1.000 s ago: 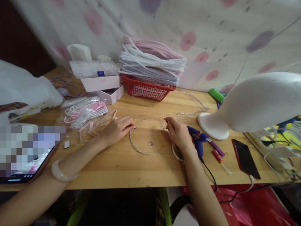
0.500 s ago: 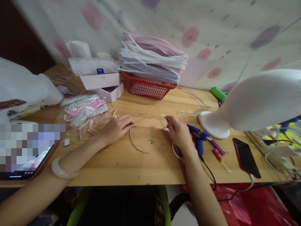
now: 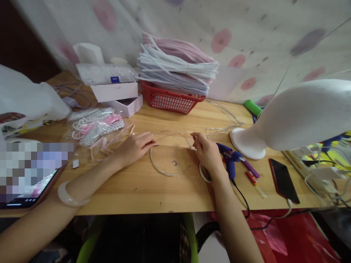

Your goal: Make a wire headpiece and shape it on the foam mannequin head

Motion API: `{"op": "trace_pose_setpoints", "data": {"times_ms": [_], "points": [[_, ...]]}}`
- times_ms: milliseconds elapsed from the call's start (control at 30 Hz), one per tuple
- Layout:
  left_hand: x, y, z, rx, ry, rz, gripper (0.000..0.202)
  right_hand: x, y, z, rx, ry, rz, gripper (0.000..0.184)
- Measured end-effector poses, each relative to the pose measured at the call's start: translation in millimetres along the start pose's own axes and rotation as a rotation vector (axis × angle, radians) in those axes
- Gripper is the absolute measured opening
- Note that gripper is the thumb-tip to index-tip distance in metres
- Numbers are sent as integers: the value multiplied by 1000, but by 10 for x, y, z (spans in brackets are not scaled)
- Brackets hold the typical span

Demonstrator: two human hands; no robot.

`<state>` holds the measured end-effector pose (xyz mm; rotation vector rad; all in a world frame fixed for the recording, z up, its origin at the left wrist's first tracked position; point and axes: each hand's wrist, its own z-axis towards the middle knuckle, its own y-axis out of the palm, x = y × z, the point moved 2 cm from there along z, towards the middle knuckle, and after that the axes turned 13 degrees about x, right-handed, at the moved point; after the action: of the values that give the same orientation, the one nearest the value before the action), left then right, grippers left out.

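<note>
A: Wire hoop (image 3: 168,175), where was it?

B: Dead centre of the frame, flat on or just above the bench (image 3: 115,193). Couldn't tell which.

A: Grips?

B: Left grip (image 3: 137,146) had thumb and fingertips pinched on the hoop's upper-left side. Right grip (image 3: 207,151) was closed on its right side; exact contact partly hidden.

A: Why opposite sides?

B: Probably to keep the loop round and steady. Thin wire held from one side would likely have swung.

A: Near the right grip?

B: Tape roll (image 3: 203,174) just below it, half hidden, maybe simply parked there. Blue glue gun (image 3: 230,160) to its right, lying on its side, I'd guess for easy reach.

A: Loose wires (image 3: 225,128)?

B: Right of centre, above the glue gun, presumably spare stock left close.

A: Rest, fast.

B: Red basket (image 3: 170,102) upper centre, chenille stems (image 3: 189,67) heaped over its rim, seemingly too long to fit inside. Bagged pearl beads (image 3: 101,128) left of centre. Foam mannequin head (image 3: 304,117) at the right edge, well apart from both grips, likely for elbow room.
</note>
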<state>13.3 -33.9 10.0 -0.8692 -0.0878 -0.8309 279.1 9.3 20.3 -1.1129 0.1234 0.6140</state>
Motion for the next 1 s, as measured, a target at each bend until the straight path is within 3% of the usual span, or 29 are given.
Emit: {"op": "trace_pose_setpoints", "data": {"times_ms": [1000], "points": [[44, -30, 7, 29, 25, 32, 18, -9, 0, 6, -16, 14, 5, 35]]}}
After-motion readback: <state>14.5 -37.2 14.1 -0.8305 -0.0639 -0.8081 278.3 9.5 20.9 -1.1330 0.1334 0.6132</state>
